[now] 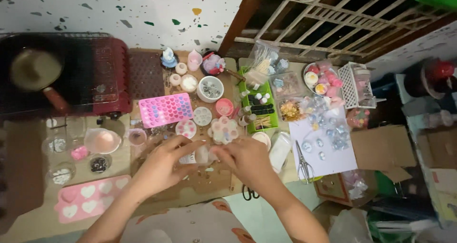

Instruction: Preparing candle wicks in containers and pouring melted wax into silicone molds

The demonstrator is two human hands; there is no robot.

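Left of the small translucent white cup [202, 154], a pale pink silicone mould with large heart cavities [90, 198] lay at the table's near edge, its long axis running left to right. Above the cup and to its left sat a bright pink silicone tray of small hearts [166, 109], also lying crosswise. The left hand [164, 166] pinched the cup's left side with curled fingers. The cup stood roughly upright between both hands, mouth apparently up, though blurred. The right hand [245, 159] closed on its right side. Further right of the cup, steel scissors [303, 164] rested on white paper [328, 157], blades pointing away.
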